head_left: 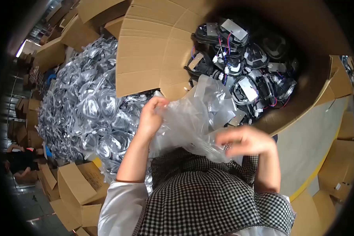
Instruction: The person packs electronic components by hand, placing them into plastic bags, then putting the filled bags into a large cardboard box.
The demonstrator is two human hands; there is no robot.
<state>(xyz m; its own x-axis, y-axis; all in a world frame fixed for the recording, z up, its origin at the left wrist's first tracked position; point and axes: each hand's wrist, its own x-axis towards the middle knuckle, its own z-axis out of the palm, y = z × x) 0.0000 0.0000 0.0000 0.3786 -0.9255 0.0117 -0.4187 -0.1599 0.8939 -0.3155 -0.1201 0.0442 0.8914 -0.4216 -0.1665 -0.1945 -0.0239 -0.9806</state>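
Observation:
A clear plastic bag [185,124] hangs in front of me, at the near edge of a large cardboard box [143,51]. My left hand [151,116] is closed on the bag's upper left side, thumb and fingers pinching the film. At the bag's lower right is my right hand [247,141], blurred by motion, its fingers stretched out and apart. Whether those fingers touch the film I cannot tell. Inside the box lie several black moulded parts [255,55] with silver plates, white connectors and coloured wires. Folds of the bag hide some of them.
A big heap of clear-bagged dark parts [90,102] rises to the left of the box. Open cardboard boxes [76,185] stand at the lower left, and more cardboard [336,165] is at the right. A yellow line [326,157] crosses the grey floor. Another person [23,161] is at the far left.

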